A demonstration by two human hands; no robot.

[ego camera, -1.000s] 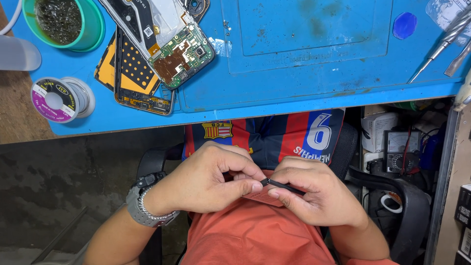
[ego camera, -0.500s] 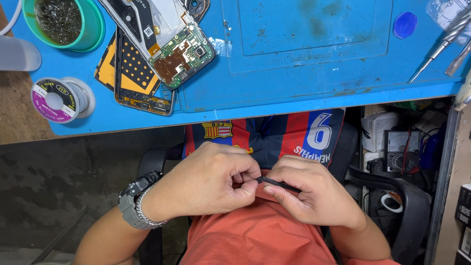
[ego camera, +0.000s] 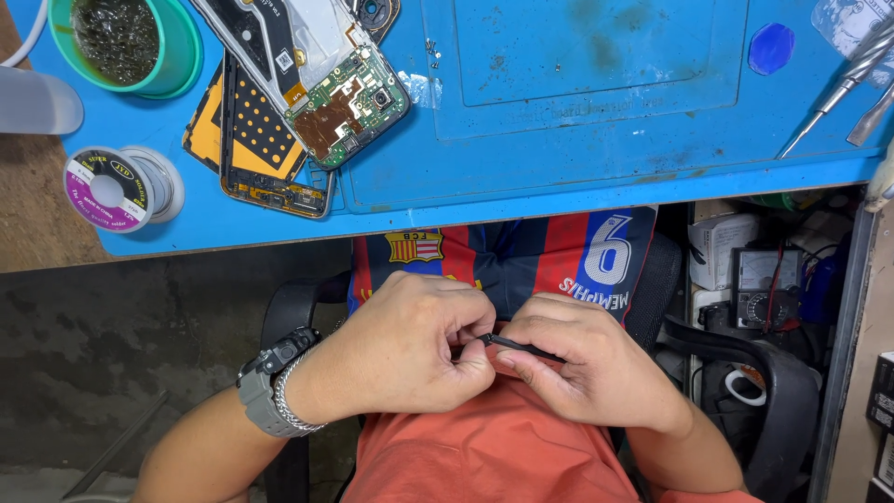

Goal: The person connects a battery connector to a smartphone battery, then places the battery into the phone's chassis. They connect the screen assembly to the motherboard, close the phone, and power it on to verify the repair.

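Note:
Both hands rest together in my lap, below the edge of the blue work mat (ego camera: 577,149). My right hand (ego camera: 596,368) pinches a thin black tool (ego camera: 521,346) that lies level, its tip pointing left. My left hand (ego camera: 410,349), a grey watch on its wrist, curls its fingers around that tip; what it does there is hidden by the fingers. On the mat at the upper left lies an opened phone (ego camera: 312,79) with its circuit board bare, on top of a black and yellow back cover (ego camera: 251,140).
A green pot of metal wool (ego camera: 126,42) and a spool of solder wire (ego camera: 116,186) sit at the mat's left. Metal tweezers (ego camera: 838,88) lie at the right edge. A meter and cables (ego camera: 764,289) crowd the shelf to my right, beside the chair arm (ego camera: 773,391).
My left hand has turned and closed more tightly over the tool's tip. The right hand and tool have barely shifted.

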